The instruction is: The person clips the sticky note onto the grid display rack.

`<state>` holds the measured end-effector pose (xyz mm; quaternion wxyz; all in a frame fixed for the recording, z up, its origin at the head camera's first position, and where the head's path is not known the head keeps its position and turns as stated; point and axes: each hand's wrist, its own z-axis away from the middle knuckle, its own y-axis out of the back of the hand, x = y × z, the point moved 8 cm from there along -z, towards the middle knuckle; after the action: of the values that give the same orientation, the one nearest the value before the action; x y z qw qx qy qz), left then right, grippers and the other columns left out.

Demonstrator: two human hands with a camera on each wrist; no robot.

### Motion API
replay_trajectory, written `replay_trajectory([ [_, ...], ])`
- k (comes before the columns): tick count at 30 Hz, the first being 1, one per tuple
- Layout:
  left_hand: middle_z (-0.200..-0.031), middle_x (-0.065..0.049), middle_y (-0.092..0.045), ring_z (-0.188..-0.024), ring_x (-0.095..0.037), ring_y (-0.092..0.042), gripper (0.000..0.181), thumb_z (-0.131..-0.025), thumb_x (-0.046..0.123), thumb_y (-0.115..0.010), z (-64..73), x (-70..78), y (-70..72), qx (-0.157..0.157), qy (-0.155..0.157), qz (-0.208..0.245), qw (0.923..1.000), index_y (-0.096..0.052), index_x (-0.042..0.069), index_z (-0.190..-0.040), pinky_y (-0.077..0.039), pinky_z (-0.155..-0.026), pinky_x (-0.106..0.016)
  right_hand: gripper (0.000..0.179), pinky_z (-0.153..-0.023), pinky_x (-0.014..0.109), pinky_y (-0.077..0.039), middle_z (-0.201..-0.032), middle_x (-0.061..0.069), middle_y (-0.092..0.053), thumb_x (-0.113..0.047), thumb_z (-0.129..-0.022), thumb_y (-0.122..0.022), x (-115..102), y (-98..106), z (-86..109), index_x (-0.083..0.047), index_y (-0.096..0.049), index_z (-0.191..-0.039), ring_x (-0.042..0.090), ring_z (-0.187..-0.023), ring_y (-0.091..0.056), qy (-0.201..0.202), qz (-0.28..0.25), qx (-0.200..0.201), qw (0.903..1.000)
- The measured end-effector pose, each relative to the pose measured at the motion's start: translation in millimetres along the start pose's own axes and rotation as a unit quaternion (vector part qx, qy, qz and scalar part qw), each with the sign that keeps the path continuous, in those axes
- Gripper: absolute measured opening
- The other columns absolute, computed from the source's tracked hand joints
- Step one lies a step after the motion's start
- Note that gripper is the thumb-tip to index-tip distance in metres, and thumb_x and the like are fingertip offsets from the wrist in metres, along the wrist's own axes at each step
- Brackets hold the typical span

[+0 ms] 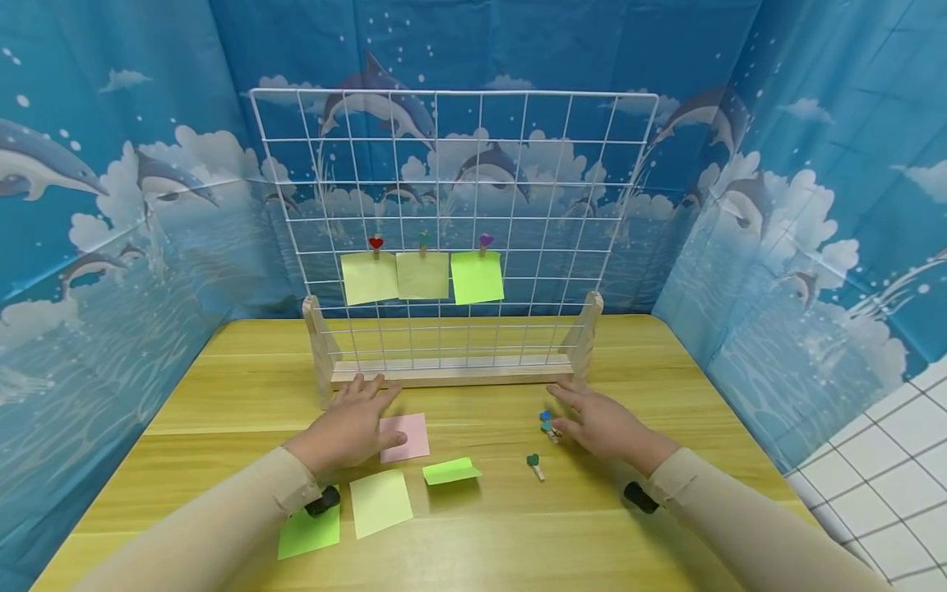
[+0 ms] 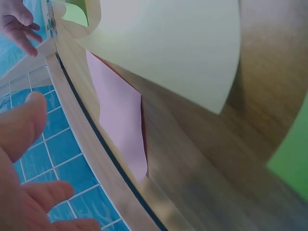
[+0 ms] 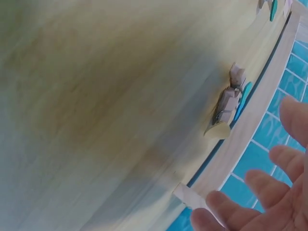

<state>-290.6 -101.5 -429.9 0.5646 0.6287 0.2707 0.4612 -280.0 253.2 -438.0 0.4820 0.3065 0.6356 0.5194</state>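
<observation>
My left hand (image 1: 348,429) is spread palm down above the tabletop, partly covering a pink sticky note (image 1: 414,434) in the head view. In the left wrist view its fingers are apart with nothing between them, and the pink note (image 2: 120,110) lies below on the wood. My right hand (image 1: 608,424) hovers with extended fingers beside small wooden clothespins topped with blue (image 1: 545,416) and teal (image 1: 547,427) hearts. These clothespins (image 3: 228,103) lie close together in the right wrist view, apart from the fingers. Nearer the front lies a green-heart clothespin (image 1: 535,465).
A white wire grid (image 1: 562,222) stands in a wooden base (image 1: 451,376) at the back. Three notes hang there from heart clothespins, including a bright green one (image 1: 477,278). A pale yellow note (image 1: 381,503), a creased green note (image 1: 450,471) and another green note (image 1: 311,536) lie on the table.
</observation>
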Motion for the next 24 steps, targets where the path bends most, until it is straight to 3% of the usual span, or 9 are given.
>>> replay_trajectory([
  [9, -0.173, -0.024, -0.022, -0.159, -0.057, -0.011, 0.084, -0.100, 0.053, -0.068, -5.0, -5.5, -8.6, -0.025, 0.008, 0.010, 0.9996, -0.035, 0.013, -0.166, -0.012, -0.128, -0.070, 0.057, -0.112, 0.062, -0.048, -0.155, 0.020, -0.056, -0.032, -0.106, -0.065, 12.5, -6.6, -7.0, -0.010, -0.050, -0.157, 0.044, -0.139, -0.056, -0.014, -0.021, -0.032, 0.9992],
  [15, -0.174, -0.022, -0.020, -0.160, -0.054, -0.009, 0.081, -0.100, 0.054, -0.067, -6.5, -7.5, -11.3, -0.040, 0.018, 0.013, 0.9990, -0.038, 0.015, -0.165, -0.011, -0.129, -0.069, 0.054, -0.095, 0.051, -0.058, -0.133, 0.017, -0.069, -0.031, -0.104, -0.069, 11.5, -7.2, -11.5, -0.009, -0.057, -0.152, 0.030, -0.113, -0.069, 0.010, 0.000, -0.032, 0.9994],
  [20, -0.174, -0.022, -0.019, -0.160, -0.055, -0.010, 0.081, -0.100, 0.054, -0.066, -7.6, -10.3, -11.5, -0.046, 0.018, 0.007, 0.9988, -0.039, 0.014, -0.164, -0.012, -0.128, -0.070, 0.051, -0.075, 0.035, -0.053, -0.095, -0.001, -0.065, -0.030, -0.103, -0.069, 9.2, -7.2, -13.8, -0.009, -0.061, -0.148, 0.013, -0.082, -0.058, 0.019, 0.002, -0.042, 0.9989],
  [24, -0.174, -0.023, -0.020, -0.159, -0.056, -0.010, 0.080, -0.101, 0.054, -0.066, -8.5, -12.3, -11.5, -0.048, 0.017, 0.006, 0.9987, -0.039, 0.013, -0.164, -0.012, -0.128, -0.070, 0.049, -0.066, 0.028, -0.042, -0.087, -0.004, -0.057, -0.028, -0.104, -0.069, 8.3, -8.8, -15.0, -0.007, -0.062, -0.147, 0.011, -0.073, -0.047, 0.018, -0.005, -0.052, 0.9985],
])
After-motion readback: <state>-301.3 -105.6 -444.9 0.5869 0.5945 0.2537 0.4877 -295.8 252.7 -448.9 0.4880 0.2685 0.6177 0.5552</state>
